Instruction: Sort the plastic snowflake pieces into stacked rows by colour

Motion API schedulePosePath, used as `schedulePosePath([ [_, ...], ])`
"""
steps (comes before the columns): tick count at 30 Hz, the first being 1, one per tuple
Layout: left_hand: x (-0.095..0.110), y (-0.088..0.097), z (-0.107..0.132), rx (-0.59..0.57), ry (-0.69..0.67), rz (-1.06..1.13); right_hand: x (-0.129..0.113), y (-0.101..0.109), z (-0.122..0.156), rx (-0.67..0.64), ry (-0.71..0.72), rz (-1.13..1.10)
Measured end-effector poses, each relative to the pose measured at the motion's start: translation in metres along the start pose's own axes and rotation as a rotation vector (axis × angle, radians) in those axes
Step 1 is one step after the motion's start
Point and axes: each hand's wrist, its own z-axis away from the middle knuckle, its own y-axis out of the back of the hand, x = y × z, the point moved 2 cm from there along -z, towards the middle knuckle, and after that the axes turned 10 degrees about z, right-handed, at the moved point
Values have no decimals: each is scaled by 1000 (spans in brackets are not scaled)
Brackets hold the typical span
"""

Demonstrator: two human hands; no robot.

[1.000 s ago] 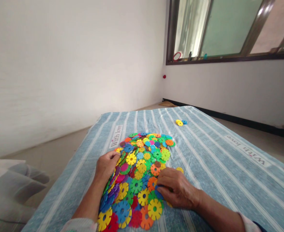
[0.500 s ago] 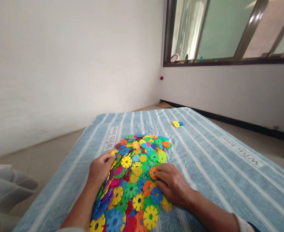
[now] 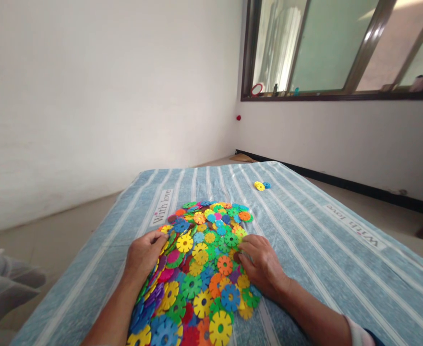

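A heap of flat, notched plastic discs (image 3: 200, 259) in yellow, green, blue, orange, red and purple lies on a blue striped cloth (image 3: 305, 240). My left hand (image 3: 144, 254) rests on the heap's left edge, fingers curled down over the discs there. On the heap's right side, my right hand (image 3: 259, 262) has its fingers bent and its fingertips pressed among the discs; whether a disc is pinched between them is hidden. A yellow disc (image 3: 259, 186) and a small blue disc (image 3: 266, 185) lie apart, farther back on the cloth.
The cloth covers a low surface with "With love" printed along its stripes. White walls stand behind and to the left, and a dark-framed window (image 3: 341, 48) is at the upper right. Grey fabric (image 3: 2, 283) lies at the far left.
My right hand has moved from the near right of the heap up toward its far right edge. The left hand has stayed at the left edge. The view has shifted slightly.
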Motion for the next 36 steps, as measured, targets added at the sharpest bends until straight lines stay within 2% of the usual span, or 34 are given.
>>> schedulePosePath([
  [2,-2,-1,-2,0,-9,2,9,-3,0,-6,-86,35],
  [5,-3,-1,-3,2,8,4,17,-6,-1,-53,-141,51],
  [10,4,1,-1,13,35,4,18,-9,0,-98,-132,50],
  [22,9,3,-2,45,35,-6,18,-10,-1,-77,-94,14],
  [32,6,3,-2,29,68,-33,19,-5,-2,-84,-140,177],
  [36,4,3,-3,27,37,-25,19,-5,-1,-75,-132,208],
])
